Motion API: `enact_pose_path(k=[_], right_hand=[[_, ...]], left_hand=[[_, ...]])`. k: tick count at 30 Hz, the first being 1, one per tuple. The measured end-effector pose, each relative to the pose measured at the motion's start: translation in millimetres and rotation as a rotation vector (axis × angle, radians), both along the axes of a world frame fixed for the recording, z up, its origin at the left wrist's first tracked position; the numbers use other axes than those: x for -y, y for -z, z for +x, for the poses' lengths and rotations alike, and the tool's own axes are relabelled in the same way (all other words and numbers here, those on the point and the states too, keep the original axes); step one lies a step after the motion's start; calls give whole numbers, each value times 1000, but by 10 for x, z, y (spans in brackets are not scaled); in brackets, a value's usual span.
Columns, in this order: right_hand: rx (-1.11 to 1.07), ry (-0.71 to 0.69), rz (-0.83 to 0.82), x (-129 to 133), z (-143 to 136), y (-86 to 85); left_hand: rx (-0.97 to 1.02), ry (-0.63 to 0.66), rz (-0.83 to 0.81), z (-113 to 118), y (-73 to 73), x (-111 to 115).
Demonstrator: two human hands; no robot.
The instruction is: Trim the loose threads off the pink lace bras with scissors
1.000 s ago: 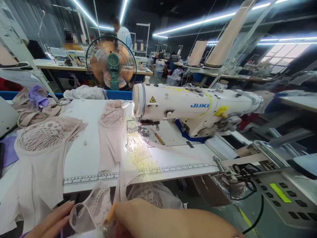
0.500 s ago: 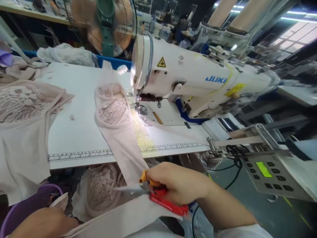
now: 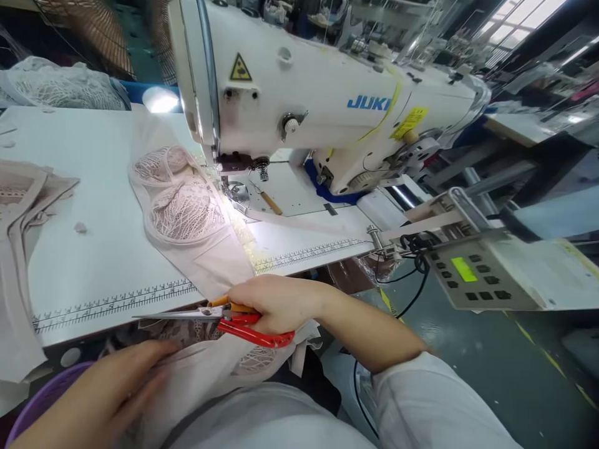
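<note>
Left hand (image 3: 124,377) and right hand (image 3: 274,300): closer together than in the earlier frame.
From the right hand, on the table (image 3: 88,153): sewing machine (image 3: 322,93) at 1 o'clock, lace garment (image 3: 187,212) at 11 (long axis 11-to-5, right hand nearer). Loose cloth (image 3: 201,368) lies at 8; left hand on it, grip unclear. Right hand clamps scissors (image 3: 213,313), blades toward 9.

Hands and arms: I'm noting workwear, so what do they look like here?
The left hand and right hand wear no gloves, and no watch shows. The right forearm is bare up to a plain, whitish sleeve; no left sleeve shows.
</note>
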State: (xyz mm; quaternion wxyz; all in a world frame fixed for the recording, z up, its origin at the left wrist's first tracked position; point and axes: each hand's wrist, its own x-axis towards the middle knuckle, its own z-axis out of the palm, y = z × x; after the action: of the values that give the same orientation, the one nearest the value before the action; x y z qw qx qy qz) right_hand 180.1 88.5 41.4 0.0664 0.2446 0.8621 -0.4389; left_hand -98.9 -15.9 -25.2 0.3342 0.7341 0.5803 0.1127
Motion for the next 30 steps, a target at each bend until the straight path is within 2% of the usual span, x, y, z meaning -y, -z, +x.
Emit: enact_pose_path(k=[2, 3, 5, 7, 10, 15, 17, 20, 23, 26, 30], right_hand=[[-29, -7, 0, 14, -26, -21], [-50, -10, -3, 20, -34, -32], [-88, -21, -15, 22, -37, -50], [-120, -50, -35, 4, -19, -59], [-135, -125, -82, -48, 33, -43], [-156, -138, -76, -97, 80, 16], [-198, -109, -64, -95, 77, 22], [-246, -59, -45, -92, 71, 2], [-268, -37, -46, -92, 61, -32], [-271, -23, -61, -91, 44, -57], [-262, 3, -65, -84, 12, -68]], left_hand=[[162, 131, -138, 247, -71, -88], [242, 129, -163, 380, -108, -120], [372, 75, -196, 613, -168, -155], [485, -60, -234, 739, -195, -162], [584, -214, -306, 690, -174, -156], [541, -273, -445, 474, -184, -117], [578, -365, -459, 518, -243, -82], [659, -487, -395, 638, -300, -53], [678, -474, -448, 660, -248, -77], [722, -519, -496, 633, -172, -116], [805, -549, -515, 726, -251, -136]])
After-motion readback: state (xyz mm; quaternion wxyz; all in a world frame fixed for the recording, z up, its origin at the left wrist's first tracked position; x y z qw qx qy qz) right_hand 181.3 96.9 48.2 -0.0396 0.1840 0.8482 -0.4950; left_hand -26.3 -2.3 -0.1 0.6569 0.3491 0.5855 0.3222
